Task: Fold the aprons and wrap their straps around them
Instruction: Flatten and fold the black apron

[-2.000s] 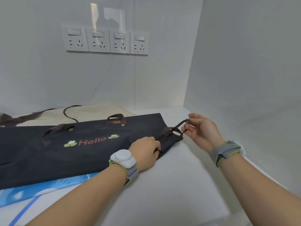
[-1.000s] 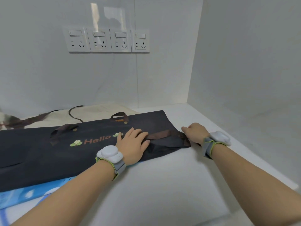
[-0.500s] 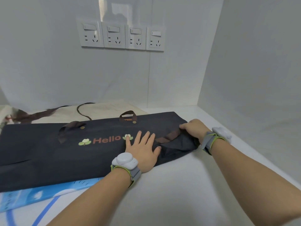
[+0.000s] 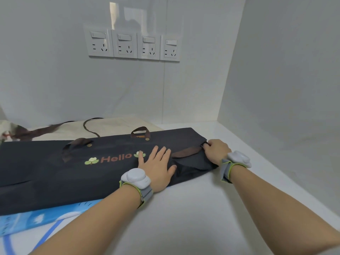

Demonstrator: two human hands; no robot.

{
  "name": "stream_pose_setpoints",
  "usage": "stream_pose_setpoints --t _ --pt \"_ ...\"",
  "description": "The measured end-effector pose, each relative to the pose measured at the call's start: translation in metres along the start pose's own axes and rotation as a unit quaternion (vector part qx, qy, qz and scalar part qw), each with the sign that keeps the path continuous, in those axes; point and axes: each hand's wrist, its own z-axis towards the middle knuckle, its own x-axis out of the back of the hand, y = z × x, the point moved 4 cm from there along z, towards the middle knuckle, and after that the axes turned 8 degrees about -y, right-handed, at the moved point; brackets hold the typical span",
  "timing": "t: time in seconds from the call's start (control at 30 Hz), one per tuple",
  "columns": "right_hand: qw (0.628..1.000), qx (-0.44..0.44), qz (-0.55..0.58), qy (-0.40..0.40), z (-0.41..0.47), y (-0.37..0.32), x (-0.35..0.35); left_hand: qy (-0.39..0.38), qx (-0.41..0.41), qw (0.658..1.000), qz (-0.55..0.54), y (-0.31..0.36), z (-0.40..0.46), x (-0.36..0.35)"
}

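A dark navy apron [image 4: 55, 168] printed with "Hello" lies folded into a long strip across the white table. A brown strap [image 4: 185, 151] lies over its right end. My left hand [image 4: 156, 166] presses flat on the apron just right of the lettering, fingers spread. At the strip's right end my right hand [image 4: 216, 150] grips the cloth and the strap's end, fingers curled over the edge. A cream apron [image 4: 110, 126] with dark straps lies behind the navy one.
A blue printed sheet [image 4: 42, 218] sticks out from under the navy apron at the near left. Several wall sockets [image 4: 132, 46] sit on the back wall. A white side wall [image 4: 285, 89] closes the right. The white table [image 4: 193, 214] stretches toward me.
My right hand brought the strap down from mid-air onto the apron's right end and now grips that end. My left hand opened and went flat on the cloth.
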Motion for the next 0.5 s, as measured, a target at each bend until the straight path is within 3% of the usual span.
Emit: stream_pose_setpoints --t 0.33,0.5 --pt "0.994 -0.054 -0.088 0.032 -0.019 0.139 0.067 -0.054 -0.079 0.995 -0.007 0.067 -0.009 0.008" --pt "0.998 -0.035 -0.035 0.043 -0.017 0.144 0.073 -0.057 -0.068 0.996 0.025 0.08 -0.011 -0.012"
